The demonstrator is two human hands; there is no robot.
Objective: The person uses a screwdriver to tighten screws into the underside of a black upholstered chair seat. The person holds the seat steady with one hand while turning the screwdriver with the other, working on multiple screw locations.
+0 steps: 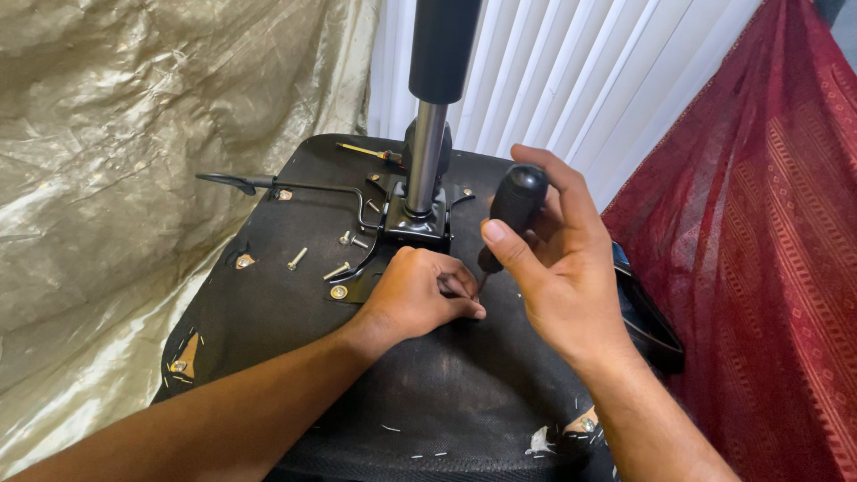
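An upturned black office chair seat [428, 393] lies in front of me, with its metal mounting plate [415, 223] and gas cylinder [428, 152] pointing up. My right hand [562, 268] grips a black-handled screwdriver [516, 205], held upright with its tip down by the plate's near edge. My left hand [420, 295] rests on the seat beside the tip, fingers pinched around the shaft or a screw; which one I cannot tell. Several loose silver screws [337, 270] lie on the seat left of the plate.
A black lever [268, 185] sticks out left from the plate. A second screwdriver with a yellow and red handle [370, 152] lies at the seat's far edge. Gold sheeting [134, 134] hangs on the left, red fabric [759, 223] on the right, white blinds [571, 80] behind.
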